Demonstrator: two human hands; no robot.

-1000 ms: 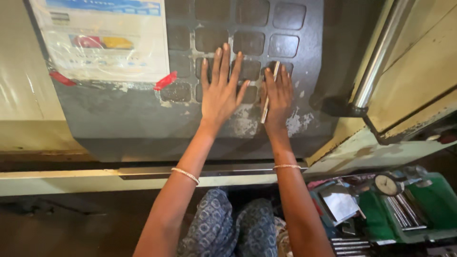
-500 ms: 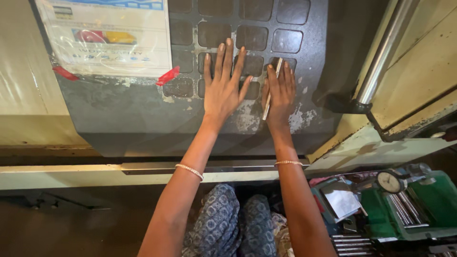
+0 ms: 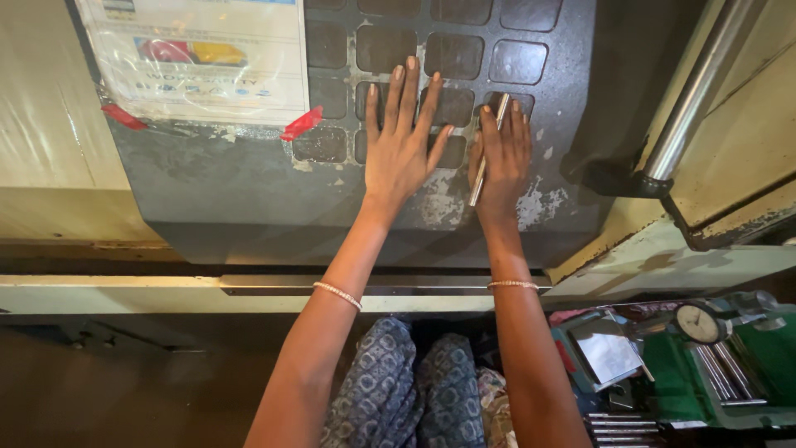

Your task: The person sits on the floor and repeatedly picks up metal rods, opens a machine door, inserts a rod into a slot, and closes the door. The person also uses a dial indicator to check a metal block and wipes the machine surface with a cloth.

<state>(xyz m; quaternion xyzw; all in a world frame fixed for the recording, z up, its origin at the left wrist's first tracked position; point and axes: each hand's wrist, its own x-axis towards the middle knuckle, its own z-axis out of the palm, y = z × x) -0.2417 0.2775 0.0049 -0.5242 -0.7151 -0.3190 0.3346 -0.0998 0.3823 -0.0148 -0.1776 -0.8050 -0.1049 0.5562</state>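
The left hand (image 3: 402, 145) lies flat, fingers spread apart, on the dark grey panel (image 3: 249, 182) of square keys, holding nothing. Just beside it, the right hand (image 3: 502, 158) presses a slim metal rod (image 3: 489, 149) against the panel; the rod runs under the palm's inner edge, its tip showing above the fingers, which lie together over it. A taped printed sheet (image 3: 199, 58) sits well to the left.

Warm, dim light – glare on the plastic-covered sheet (image 3: 199, 58) and steel bar (image 3: 692, 99); lower left sinks into shadow.
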